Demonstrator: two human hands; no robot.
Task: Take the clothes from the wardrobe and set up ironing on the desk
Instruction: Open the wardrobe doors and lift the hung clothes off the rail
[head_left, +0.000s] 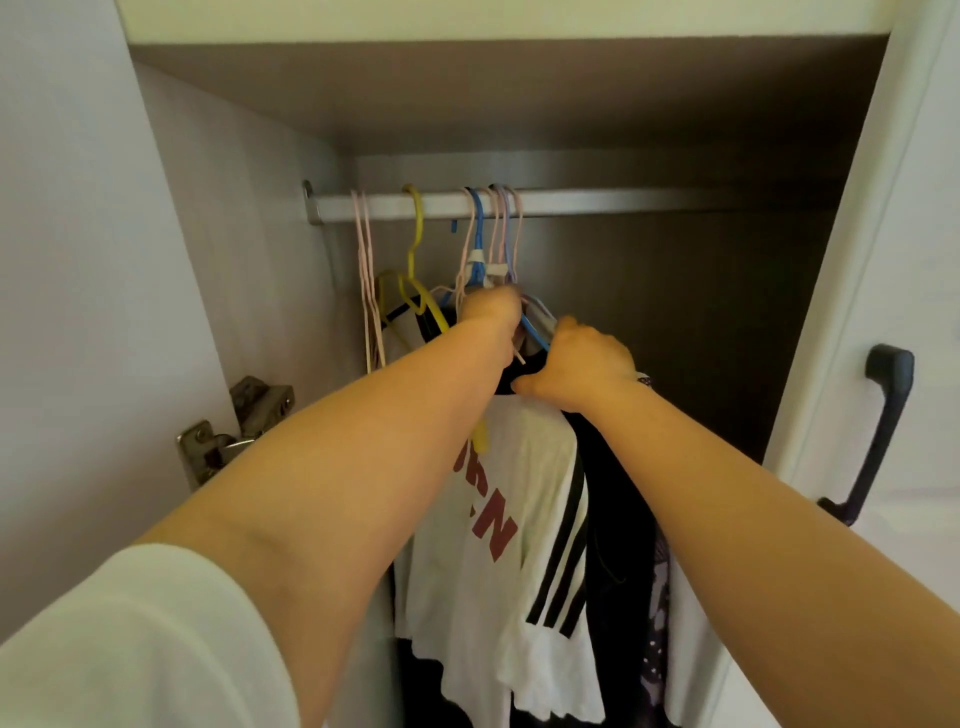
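Observation:
Both my arms reach up into the open wardrobe. Several hangers hook over the metal rail (623, 201): pink ones, a yellow one (415, 244) and a blue one (477, 228). My left hand (491, 312) grips the necks of the bunched hangers just under the rail. My right hand (584, 366) grips the shoulder of a dark garment (618, 519) on the blue hanger. A white T-shirt (519, 519) with red letters and black stripes hangs below my hands. My fingertips are hidden behind the hangers and cloth.
The left door's inner face (78, 260) with its metal hinge (234, 431) stands close on the left. The right door (924, 260) carries a dark handle (878, 431). The rail's right half is bare. A patterned garment (657, 623) hangs at the far right.

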